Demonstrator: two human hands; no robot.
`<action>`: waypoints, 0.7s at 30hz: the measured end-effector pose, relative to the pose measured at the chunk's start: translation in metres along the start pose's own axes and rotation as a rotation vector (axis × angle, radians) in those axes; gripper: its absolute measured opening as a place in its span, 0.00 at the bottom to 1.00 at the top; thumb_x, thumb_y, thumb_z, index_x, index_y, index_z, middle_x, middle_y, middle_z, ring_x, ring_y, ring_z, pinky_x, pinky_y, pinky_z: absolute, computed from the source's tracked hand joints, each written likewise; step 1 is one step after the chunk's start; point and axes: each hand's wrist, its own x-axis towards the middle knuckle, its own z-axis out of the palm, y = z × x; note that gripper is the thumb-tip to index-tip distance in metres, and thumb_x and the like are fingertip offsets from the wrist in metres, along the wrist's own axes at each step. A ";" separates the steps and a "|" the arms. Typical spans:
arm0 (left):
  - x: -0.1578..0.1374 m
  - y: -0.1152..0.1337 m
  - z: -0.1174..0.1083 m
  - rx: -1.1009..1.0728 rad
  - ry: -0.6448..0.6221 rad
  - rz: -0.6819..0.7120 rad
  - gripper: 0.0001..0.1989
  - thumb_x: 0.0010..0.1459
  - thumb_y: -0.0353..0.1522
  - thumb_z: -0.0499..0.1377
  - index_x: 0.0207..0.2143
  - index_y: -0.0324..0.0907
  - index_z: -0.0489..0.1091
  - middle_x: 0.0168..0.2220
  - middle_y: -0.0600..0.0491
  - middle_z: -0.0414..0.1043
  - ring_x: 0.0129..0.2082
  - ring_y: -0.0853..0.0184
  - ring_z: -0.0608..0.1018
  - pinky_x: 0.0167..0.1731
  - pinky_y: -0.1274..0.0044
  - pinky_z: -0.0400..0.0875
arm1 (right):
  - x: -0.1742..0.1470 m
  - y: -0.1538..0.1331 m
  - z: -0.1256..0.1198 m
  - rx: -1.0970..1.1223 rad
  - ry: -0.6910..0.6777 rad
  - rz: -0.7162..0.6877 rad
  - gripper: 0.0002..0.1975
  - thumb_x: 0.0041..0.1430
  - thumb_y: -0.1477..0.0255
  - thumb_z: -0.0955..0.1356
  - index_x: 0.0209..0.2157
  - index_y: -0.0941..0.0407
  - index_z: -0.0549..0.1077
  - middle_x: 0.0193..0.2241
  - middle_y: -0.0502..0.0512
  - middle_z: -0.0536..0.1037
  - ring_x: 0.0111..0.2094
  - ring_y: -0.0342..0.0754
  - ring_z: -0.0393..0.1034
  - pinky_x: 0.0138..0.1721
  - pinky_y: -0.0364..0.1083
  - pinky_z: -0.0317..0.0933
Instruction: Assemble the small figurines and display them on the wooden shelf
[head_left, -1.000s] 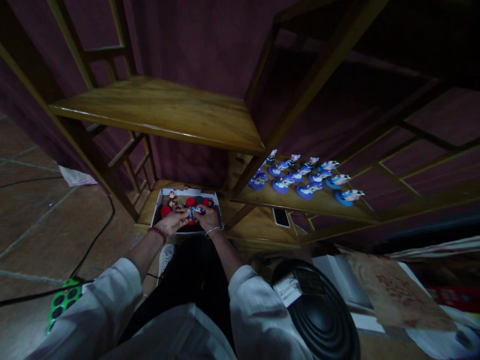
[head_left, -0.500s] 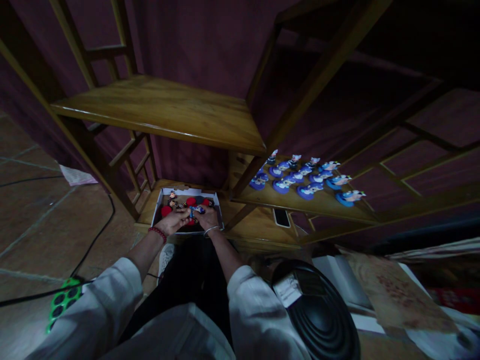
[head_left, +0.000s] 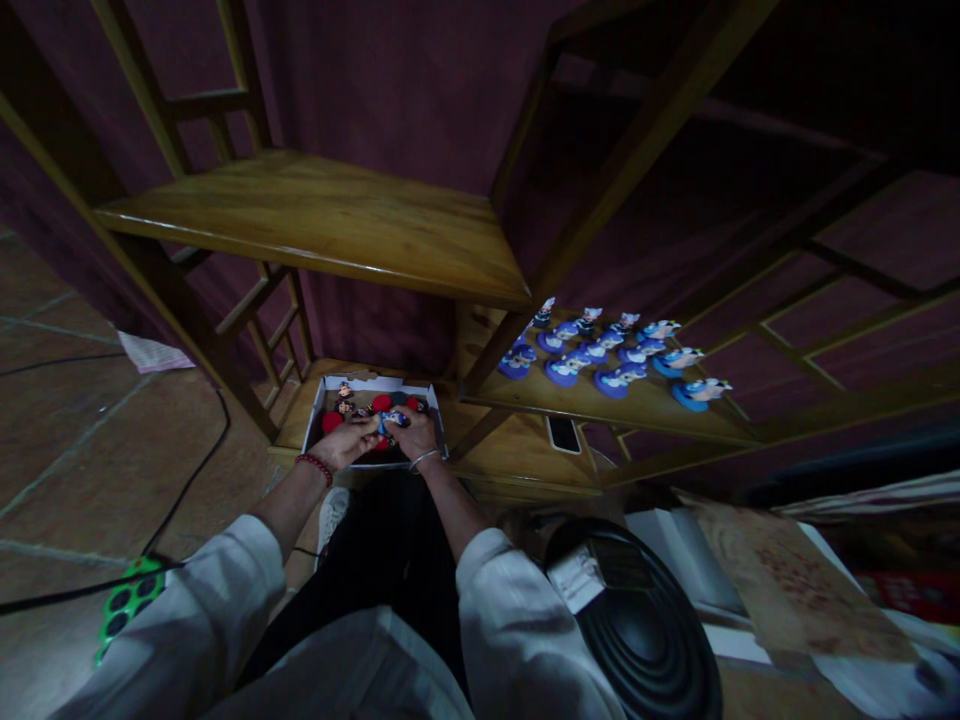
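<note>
Both hands meet over a shallow white box [head_left: 308, 425] on the low shelf. My left hand [head_left: 351, 443] pinches the blue base end of a small figurine [head_left: 391, 420]. From the other side, my right hand [head_left: 417, 436] grips the same figurine's blue and white body; its fingers partly cover it. Inside the box lie several small figurines [head_left: 345, 397] and red round bases [head_left: 332, 422], partly hidden under the hands.
Several figurines on purple and blue bases [head_left: 613, 382] stand on the shelf [head_left: 517, 398] to the right. Below them lies a phone [head_left: 563, 433]. A wooden shelf [head_left: 322, 215] juts out above the box. A black ribbed stool [head_left: 637, 630] stands at my right, a green object [head_left: 129, 607] at my left.
The figurine has turned slightly between my fingers, showing more of its blue and white side. Both hands stay over the box.
</note>
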 end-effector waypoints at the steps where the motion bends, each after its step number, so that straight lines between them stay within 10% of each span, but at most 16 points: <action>1: 0.000 0.000 0.000 -0.007 -0.002 -0.001 0.06 0.49 0.19 0.58 0.22 0.34 0.67 0.21 0.54 0.67 0.20 0.77 0.70 0.21 0.85 0.67 | 0.000 -0.001 0.000 0.002 0.000 -0.004 0.10 0.44 0.70 0.68 0.33 0.52 0.75 0.24 0.46 0.76 0.27 0.42 0.69 0.31 0.39 0.62; 21: 0.001 0.000 -0.003 -0.044 -0.039 -0.028 0.06 0.51 0.21 0.57 0.23 0.34 0.69 0.23 0.53 0.69 0.22 0.77 0.71 0.23 0.85 0.69 | 0.003 -0.005 -0.007 -0.001 -0.043 -0.058 0.09 0.45 0.72 0.67 0.32 0.53 0.75 0.23 0.47 0.75 0.25 0.42 0.67 0.30 0.39 0.62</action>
